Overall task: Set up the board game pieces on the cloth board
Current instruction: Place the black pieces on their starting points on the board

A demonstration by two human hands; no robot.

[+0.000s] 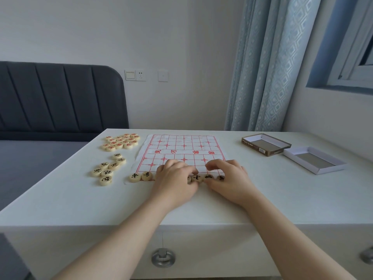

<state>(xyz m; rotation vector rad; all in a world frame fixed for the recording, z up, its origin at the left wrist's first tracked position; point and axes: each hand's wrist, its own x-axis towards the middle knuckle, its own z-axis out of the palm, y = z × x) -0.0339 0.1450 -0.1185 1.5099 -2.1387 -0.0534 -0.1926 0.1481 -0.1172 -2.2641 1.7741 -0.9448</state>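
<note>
While both hands are curled over the near edge of the white cloth board with the red grid point(182, 150), round pale wooden pieces are lined along that edge

The left hand point(175, 179) is bent over the row, its fingertips at a partly hidden piece; whether it is gripped cannot be told. The right hand point(228, 178) is pinched beside the black-marked pieces point(202, 177), a firm grasp not being visible. Two more black-marked discs point(140, 176) are set at the board's near left corner. On the white table point(282, 199), a loose group of black-lettered pieces point(108, 167) and a cluster of red-lettered pieces point(121, 141) are left of the cloth; an open brown box point(266, 144) and a white tray point(314, 160) are seen well apart at the right
</note>
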